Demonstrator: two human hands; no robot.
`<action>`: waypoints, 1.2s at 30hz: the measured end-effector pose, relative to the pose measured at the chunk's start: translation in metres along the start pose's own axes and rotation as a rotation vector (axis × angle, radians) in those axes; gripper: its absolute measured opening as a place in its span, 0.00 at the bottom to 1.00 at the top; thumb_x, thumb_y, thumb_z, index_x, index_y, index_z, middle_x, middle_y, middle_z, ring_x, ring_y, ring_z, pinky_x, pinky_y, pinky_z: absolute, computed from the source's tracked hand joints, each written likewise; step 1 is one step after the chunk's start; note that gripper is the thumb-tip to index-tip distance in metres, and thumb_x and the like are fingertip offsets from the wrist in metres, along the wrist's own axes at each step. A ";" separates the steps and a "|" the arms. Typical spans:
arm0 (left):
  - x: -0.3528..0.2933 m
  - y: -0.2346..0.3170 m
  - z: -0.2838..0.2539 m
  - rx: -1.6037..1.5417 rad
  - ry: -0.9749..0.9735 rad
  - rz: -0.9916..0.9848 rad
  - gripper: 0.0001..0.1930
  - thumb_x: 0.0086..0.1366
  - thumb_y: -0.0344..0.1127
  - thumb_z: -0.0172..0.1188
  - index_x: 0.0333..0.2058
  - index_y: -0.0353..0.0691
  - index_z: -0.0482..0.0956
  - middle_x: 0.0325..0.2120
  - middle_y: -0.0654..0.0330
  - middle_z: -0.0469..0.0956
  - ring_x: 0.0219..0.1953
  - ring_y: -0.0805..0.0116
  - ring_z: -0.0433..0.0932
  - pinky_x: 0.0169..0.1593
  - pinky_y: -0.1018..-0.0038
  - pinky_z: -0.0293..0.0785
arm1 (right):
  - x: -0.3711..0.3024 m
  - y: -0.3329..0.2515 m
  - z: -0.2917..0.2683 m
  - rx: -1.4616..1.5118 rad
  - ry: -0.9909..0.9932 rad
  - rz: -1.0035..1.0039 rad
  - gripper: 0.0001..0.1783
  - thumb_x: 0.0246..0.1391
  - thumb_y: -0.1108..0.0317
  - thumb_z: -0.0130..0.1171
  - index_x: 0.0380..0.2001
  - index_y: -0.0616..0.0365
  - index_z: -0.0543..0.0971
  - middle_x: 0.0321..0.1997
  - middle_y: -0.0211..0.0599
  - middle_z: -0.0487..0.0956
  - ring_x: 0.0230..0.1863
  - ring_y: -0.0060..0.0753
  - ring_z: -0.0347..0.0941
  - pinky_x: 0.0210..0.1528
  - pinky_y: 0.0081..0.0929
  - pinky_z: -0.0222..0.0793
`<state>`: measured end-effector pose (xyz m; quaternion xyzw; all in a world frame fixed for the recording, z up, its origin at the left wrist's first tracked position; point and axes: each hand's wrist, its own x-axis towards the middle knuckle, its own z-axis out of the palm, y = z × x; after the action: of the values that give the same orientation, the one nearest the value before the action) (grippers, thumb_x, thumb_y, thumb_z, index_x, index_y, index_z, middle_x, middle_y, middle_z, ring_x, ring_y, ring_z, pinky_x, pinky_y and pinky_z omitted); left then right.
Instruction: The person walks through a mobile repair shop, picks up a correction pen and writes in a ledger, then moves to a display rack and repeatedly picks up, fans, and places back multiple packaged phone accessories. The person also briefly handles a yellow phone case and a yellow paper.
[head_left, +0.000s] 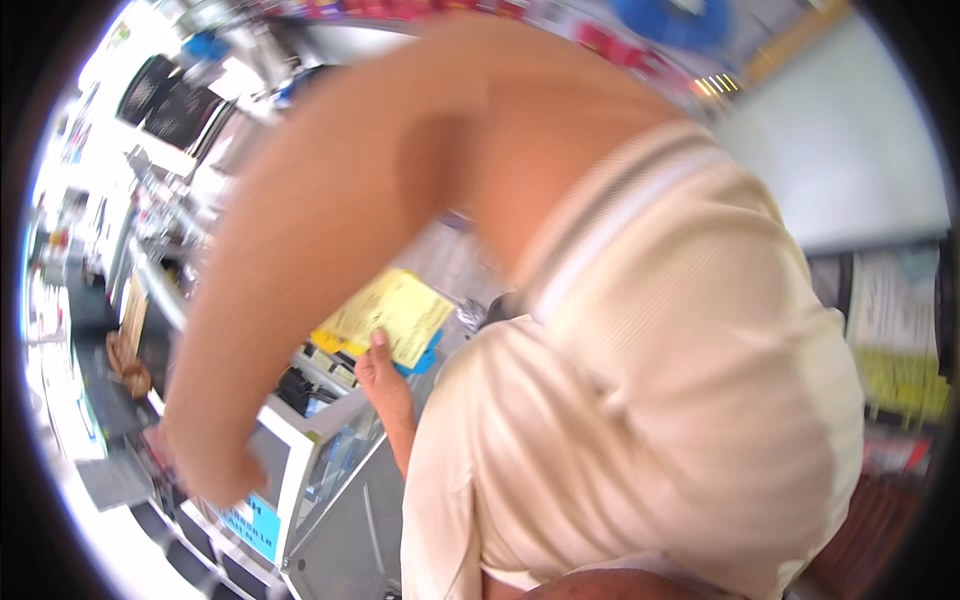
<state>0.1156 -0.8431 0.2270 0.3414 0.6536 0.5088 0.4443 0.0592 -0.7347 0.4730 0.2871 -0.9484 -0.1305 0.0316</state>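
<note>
My left hand (380,375) is closed on a yellow sheet of paper (405,315) with printing on it, the thumb pressed on top. Something flat and blue (428,358) shows under the paper's right edge, and a deeper yellow piece (335,343) at its left. My right arm, bare below a cream sleeve, is raised and bent across most of the view, close up. At its end my right hand (222,470) hangs at the lower left, smeared by motion, so its fingers are unclear. The arm hides much of the middle.
Beneath my left hand stands a glass display case (340,465) with a pale frame and small goods inside. A light blue sign (258,528) is at its corner. Crowded shelves and a black item (172,103) lie at the upper left; a white panel (835,150) is at the right.
</note>
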 end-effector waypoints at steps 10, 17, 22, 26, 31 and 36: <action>0.187 0.072 0.002 -0.113 0.164 -0.033 0.25 0.76 0.50 0.56 0.49 0.26 0.82 0.40 0.54 0.85 0.43 0.69 0.79 0.49 0.70 0.73 | -0.303 0.125 0.195 1.364 0.824 1.377 0.19 0.66 0.56 0.66 0.51 0.59 0.84 0.43 0.30 0.85 0.43 0.18 0.76 0.47 0.22 0.71; 0.348 0.154 0.009 -0.195 0.223 -0.053 0.27 0.76 0.51 0.56 0.51 0.26 0.82 0.41 0.56 0.84 0.42 0.71 0.79 0.48 0.72 0.73 | -0.304 0.245 0.282 1.812 0.726 0.991 0.29 0.70 0.55 0.61 0.64 0.65 0.72 0.58 0.40 0.81 0.56 0.27 0.76 0.62 0.27 0.69; 0.440 0.197 -0.005 -0.247 0.197 -0.056 0.25 0.77 0.51 0.57 0.53 0.29 0.79 0.42 0.59 0.84 0.42 0.78 0.79 0.47 0.78 0.76 | -0.300 0.355 0.281 1.928 0.765 0.880 0.28 0.72 0.58 0.59 0.64 0.68 0.71 0.54 0.39 0.82 0.53 0.22 0.78 0.58 0.23 0.72; 0.525 0.196 -0.020 -0.325 0.261 0.054 0.30 0.76 0.49 0.58 0.66 0.32 0.68 0.56 0.54 0.77 0.59 0.68 0.74 0.63 0.72 0.67 | -0.286 0.428 0.315 1.969 0.795 0.948 0.28 0.71 0.57 0.60 0.63 0.67 0.71 0.53 0.38 0.82 0.52 0.21 0.78 0.56 0.23 0.73; 0.637 0.191 -0.072 -0.418 0.277 0.058 0.26 0.75 0.43 0.59 0.64 0.33 0.69 0.55 0.54 0.78 0.59 0.68 0.75 0.63 0.71 0.68 | -0.251 0.527 0.361 2.053 0.807 1.073 0.29 0.69 0.56 0.62 0.63 0.66 0.72 0.55 0.39 0.81 0.52 0.23 0.79 0.57 0.22 0.73; 0.746 0.214 -0.127 -0.472 0.313 0.100 0.26 0.75 0.43 0.58 0.64 0.33 0.70 0.54 0.55 0.79 0.56 0.69 0.76 0.62 0.71 0.69 | -0.221 0.655 0.374 2.023 0.730 0.987 0.28 0.69 0.56 0.62 0.63 0.66 0.72 0.55 0.37 0.81 0.54 0.23 0.78 0.58 0.22 0.72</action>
<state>-0.2810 -0.1657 0.2718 0.1780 0.5601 0.7145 0.3795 -0.1590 -0.0017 0.2899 -0.1953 -0.5637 0.7955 0.1061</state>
